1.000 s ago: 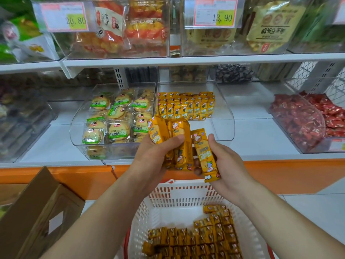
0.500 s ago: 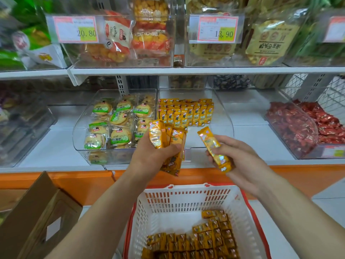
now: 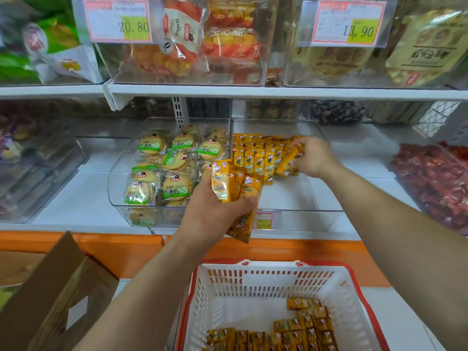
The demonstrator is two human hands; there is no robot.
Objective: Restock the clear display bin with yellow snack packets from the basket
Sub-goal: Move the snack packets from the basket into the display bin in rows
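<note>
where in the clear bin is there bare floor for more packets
Bare: front floor of the clear bin, between the packet rows and front lip. Crowded: its back, where the right hand holds a packet by the rows; the cake bin.

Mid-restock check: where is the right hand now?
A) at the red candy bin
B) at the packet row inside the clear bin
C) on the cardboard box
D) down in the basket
B: the right hand holds a yellow packet against the row in the clear bin.
</note>
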